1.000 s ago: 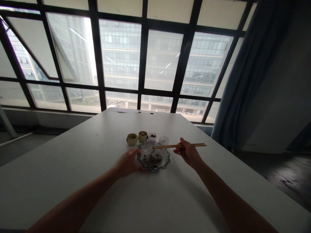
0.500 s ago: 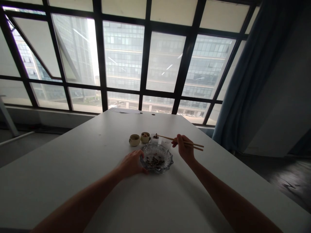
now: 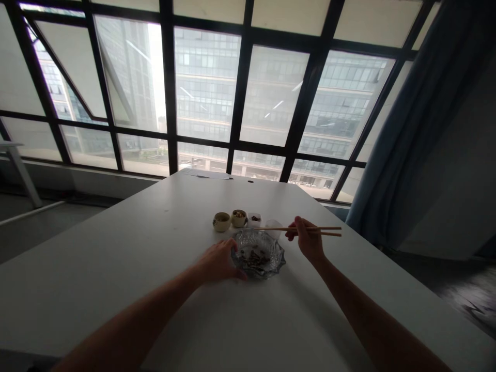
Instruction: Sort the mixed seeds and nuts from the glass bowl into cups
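Note:
A clear glass bowl (image 3: 276, 262) with a scalloped rim holds small dark pieces (image 3: 256, 258). My left hand (image 3: 221, 261) grips its left side, fingers at the rim and thumb low at the front. My right hand (image 3: 308, 238) is closed around a pair of wooden chopsticks (image 3: 327, 228), whose tips point left over the bowl's far rim. Whether the tips pinch anything is too small to tell. Behind the bowl stand two yellowish cups (image 3: 221, 222), (image 3: 239, 218), a white cup (image 3: 254, 220) with dark pieces, and a pale translucent cup (image 3: 273, 227) partly behind the chopsticks.
The white table (image 3: 186, 206) stretches toward the windows. Papers (image 3: 207, 174) lie at its far edge, near a dark round hole (image 3: 250, 181). A blue curtain (image 3: 382, 155) hangs on the right. A white table leg (image 3: 25, 175) stands at the left.
The chopstick tips have moved from the white cup back toward the bowl's far rim, and the chopsticks lie more level. The whole view has shifted slightly. My left hand stays on the bowl.

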`<state>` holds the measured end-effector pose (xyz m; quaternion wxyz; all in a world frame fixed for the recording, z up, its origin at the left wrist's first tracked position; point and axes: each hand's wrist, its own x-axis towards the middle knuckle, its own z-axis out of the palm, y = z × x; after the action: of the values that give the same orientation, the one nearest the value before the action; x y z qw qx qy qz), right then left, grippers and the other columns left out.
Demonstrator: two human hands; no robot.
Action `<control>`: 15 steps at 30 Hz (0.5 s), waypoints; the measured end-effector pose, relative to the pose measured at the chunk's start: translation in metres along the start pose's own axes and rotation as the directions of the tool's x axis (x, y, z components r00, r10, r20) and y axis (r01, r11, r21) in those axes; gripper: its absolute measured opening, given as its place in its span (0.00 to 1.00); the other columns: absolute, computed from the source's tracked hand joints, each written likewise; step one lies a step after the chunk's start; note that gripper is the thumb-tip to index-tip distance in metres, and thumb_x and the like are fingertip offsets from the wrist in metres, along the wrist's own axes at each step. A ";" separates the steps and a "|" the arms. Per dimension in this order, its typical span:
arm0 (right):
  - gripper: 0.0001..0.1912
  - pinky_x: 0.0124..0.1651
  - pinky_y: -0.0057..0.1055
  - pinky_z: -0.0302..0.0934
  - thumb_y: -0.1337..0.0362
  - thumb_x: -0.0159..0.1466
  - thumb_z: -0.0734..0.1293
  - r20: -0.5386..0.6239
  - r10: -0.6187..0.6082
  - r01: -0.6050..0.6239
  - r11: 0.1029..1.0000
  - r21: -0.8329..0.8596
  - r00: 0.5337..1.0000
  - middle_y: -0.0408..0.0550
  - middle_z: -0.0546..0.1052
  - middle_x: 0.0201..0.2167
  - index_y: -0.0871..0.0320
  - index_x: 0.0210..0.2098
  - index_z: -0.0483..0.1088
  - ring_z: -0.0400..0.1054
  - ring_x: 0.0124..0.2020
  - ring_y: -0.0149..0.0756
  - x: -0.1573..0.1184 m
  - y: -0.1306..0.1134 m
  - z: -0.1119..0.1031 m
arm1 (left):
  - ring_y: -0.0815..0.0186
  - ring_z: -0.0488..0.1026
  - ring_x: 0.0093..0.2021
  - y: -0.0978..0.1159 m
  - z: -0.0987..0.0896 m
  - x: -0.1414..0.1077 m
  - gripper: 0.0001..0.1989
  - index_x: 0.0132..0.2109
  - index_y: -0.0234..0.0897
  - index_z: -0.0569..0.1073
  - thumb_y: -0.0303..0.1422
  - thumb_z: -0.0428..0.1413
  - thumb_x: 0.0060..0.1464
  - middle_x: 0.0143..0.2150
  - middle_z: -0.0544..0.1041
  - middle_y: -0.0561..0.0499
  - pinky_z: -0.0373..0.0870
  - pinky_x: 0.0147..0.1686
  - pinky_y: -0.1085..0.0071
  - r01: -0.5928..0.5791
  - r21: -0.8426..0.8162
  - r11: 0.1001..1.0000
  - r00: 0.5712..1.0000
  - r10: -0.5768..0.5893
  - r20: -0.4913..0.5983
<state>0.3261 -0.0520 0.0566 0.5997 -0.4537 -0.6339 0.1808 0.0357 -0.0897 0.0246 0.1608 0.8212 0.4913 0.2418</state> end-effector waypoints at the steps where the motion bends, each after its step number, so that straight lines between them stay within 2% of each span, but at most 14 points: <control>1: 0.32 0.21 0.29 0.66 0.35 0.65 0.61 0.047 0.005 -0.004 1.000 -0.013 0.999 0.48 0.76 0.16 0.57 0.25 0.71 0.69 0.16 0.34 -0.003 -0.003 -0.002 | 0.43 0.76 0.48 0.001 -0.001 0.000 0.35 0.46 0.39 0.70 0.53 0.70 0.35 0.47 0.78 0.43 0.72 0.48 0.54 -0.003 -0.007 1.000 1.000 0.003 0.005; 4: 0.29 0.19 0.28 0.63 0.37 0.62 0.66 0.193 0.020 -0.008 0.998 -0.062 0.981 0.48 0.76 0.15 0.58 0.24 0.73 0.69 0.16 0.34 -0.011 -0.013 -0.004 | 0.45 0.76 0.47 0.001 -0.004 -0.001 0.34 0.46 0.40 0.70 0.54 0.70 0.36 0.47 0.78 0.43 0.72 0.47 0.55 0.000 -0.038 0.999 0.999 0.001 0.036; 7: 0.27 0.19 0.26 0.62 0.41 0.62 0.69 0.309 0.025 0.005 0.995 -0.099 0.951 0.47 0.76 0.15 0.58 0.20 0.73 0.69 0.16 0.33 -0.015 -0.024 -0.005 | 0.46 0.76 0.46 -0.001 -0.002 0.000 0.34 0.45 0.41 0.70 0.54 0.70 0.35 0.46 0.78 0.44 0.73 0.45 0.57 -0.006 -0.068 0.998 1.000 0.007 0.015; 11: 0.27 0.19 0.26 0.62 0.43 0.64 0.67 0.480 0.024 0.016 0.997 -0.080 0.877 0.46 0.76 0.16 0.58 0.21 0.72 0.69 0.16 0.32 -0.017 -0.038 -0.014 | 0.47 0.76 0.45 -0.002 0.003 0.000 0.34 0.42 0.40 0.71 0.53 0.72 0.31 0.45 0.78 0.45 0.73 0.45 0.58 0.010 -0.070 0.998 0.999 -0.013 -0.043; 13: 0.27 0.19 0.26 0.62 0.43 0.66 0.66 0.462 0.012 0.017 0.998 -0.058 0.887 0.46 0.76 0.16 0.58 0.23 0.72 0.69 0.16 0.33 -0.017 -0.040 -0.016 | 0.48 0.76 0.45 -0.002 0.005 0.000 0.34 0.41 0.40 0.71 0.53 0.72 0.30 0.44 0.78 0.46 0.73 0.45 0.58 0.016 -0.067 0.998 0.998 -0.020 -0.066; 15: 0.27 0.21 0.27 0.64 0.43 0.66 0.65 0.378 -0.014 0.035 0.998 -0.049 0.926 0.48 0.77 0.17 0.58 0.23 0.72 0.70 0.18 0.33 -0.018 -0.039 -0.013 | 0.49 0.76 0.45 -0.001 0.006 0.000 0.34 0.40 0.40 0.71 0.52 0.73 0.30 0.44 0.78 0.46 0.73 0.46 0.57 0.010 -0.064 0.998 0.996 -0.015 -0.084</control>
<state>0.3216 -0.0909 0.0787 0.4562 -0.4188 -0.7478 0.2395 0.0386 -0.0894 0.0190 0.1672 0.8017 0.4948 0.2907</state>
